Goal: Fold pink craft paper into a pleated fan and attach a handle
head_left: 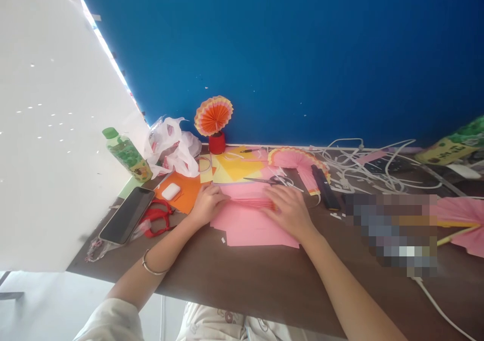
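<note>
A narrow, pleated strip of pink paper (247, 202) lies across flat pink sheets (257, 229) on the dark table. My left hand (207, 204) grips the left end of the strip, its fingers closed and pointing right. At the other end, my right hand (289, 209) has its fingers spread over the folds and the paper beneath. Just behind the strip lie scissors (274, 181) with dark handles. Yellow paper (236, 168) is spread farther back, and a pink pleated fan piece with a yellow edge (293, 160) curves to the right of it.
An orange paper fan (214, 116) stands in a red holder (217, 143) by the blue partition. To the left are a phone (127, 215), a green-capped bottle (128, 154), a white case (171, 191) and a plastic bag (176, 147). White cables (391, 172) tangle at right.
</note>
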The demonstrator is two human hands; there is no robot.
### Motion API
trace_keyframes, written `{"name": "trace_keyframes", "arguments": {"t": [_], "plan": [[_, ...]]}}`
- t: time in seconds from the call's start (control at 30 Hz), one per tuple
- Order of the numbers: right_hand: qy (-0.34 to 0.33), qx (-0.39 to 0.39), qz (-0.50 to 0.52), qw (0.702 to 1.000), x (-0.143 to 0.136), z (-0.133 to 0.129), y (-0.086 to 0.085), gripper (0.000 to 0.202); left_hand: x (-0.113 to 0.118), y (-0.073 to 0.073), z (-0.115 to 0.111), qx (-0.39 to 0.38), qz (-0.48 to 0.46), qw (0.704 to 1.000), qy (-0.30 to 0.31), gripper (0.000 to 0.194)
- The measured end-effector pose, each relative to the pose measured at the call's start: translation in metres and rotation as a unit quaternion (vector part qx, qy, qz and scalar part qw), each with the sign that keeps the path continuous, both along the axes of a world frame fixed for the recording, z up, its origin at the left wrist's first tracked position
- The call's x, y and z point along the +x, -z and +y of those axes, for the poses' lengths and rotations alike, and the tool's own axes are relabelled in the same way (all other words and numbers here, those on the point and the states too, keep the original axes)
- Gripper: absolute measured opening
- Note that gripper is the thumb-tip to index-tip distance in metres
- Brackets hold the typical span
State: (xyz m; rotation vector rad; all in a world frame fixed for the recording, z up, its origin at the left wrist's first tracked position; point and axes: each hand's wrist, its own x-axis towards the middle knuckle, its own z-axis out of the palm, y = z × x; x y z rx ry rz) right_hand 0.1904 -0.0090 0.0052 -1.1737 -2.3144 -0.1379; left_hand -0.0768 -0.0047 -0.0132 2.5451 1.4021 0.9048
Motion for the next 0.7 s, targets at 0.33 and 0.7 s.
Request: {"name": "trace_keyframes", "arguments": {"t": [0.33,0.7], "plan": [[-0.059,-0.006,0.036,0.998,-0.016,-0.005,0.004,0.02,0.002,-0.004,-0.004,0.032,0.029,0.998,0.052,0.025],[-0.106,0.084,-0.01,0.991,-0.023,-0.01,0.004,0.02,0.024,-0.017,-0.019,0.19,0.135,0.972,0.025,0.017]]}}
